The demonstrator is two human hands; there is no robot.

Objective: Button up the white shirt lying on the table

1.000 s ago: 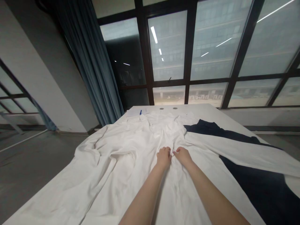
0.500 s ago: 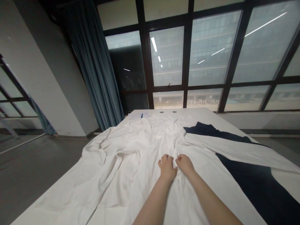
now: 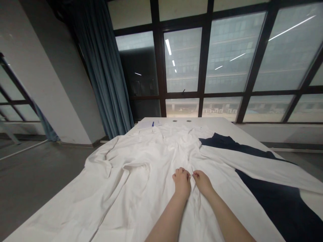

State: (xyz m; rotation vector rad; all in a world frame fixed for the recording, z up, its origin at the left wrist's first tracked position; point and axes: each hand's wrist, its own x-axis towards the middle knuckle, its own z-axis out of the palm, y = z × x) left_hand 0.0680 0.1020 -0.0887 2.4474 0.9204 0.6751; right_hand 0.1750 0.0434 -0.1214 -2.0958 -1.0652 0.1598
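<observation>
The left hand [image 3: 181,183] and right hand [image 3: 202,183] sit close together, apparently pinching a small fold of the large, wrinkled white cotton cloth [image 3: 141,195], which lies spread out but not yet smoothed.

Both bare arms [image 3: 171,218] reach forward and inward from the bottom of the view, forearms angled toward each other. The left hand [image 3: 182,183] is curled, its fingers [image 3: 180,171] bent downward and knuckles up. The right hand [image 3: 202,183] lies just beside it, with its fingertips [image 3: 195,173] drawn together and pointing toward the left hand. The wrists are nearly straight, and the two hands are not touching.
</observation>
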